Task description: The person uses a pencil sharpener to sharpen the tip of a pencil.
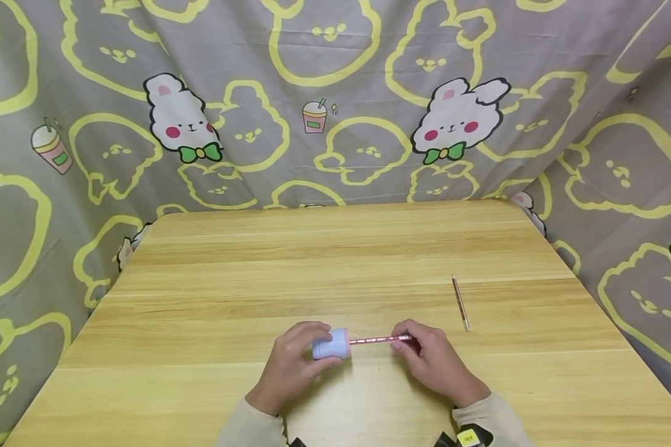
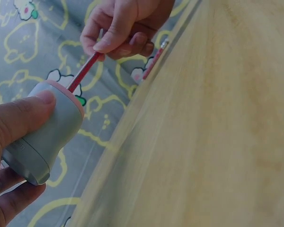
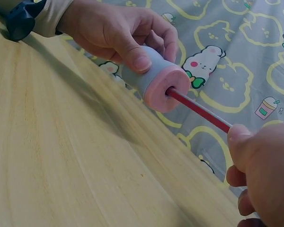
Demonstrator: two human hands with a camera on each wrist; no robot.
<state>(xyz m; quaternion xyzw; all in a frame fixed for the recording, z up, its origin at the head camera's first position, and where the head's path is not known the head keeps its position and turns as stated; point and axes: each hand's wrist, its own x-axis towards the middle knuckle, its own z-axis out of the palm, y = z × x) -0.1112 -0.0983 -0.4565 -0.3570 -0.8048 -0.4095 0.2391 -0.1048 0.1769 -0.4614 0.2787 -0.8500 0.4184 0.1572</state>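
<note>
My left hand (image 1: 299, 354) grips a light-blue pencil sharpener (image 1: 330, 345) with a pink end that faces right. A red patterned pencil (image 1: 371, 340) has its tip inside the round hole of the pink face, as the right wrist view shows. Near the pencil's other end, the thumb and fingers of my right hand (image 1: 433, 360) pinch it. In the left wrist view the sharpener (image 2: 49, 127) is tilted, with its pink rim toward the right hand (image 2: 125, 28). The pencil's tip is hidden inside.
A second red pencil (image 1: 461, 303) lies on the wooden table (image 1: 291, 267), beyond my right hand and to its right. A grey curtain (image 1: 358, 62) with yellow outlines and rabbit prints hangs behind the table's far edge and along its sides.
</note>
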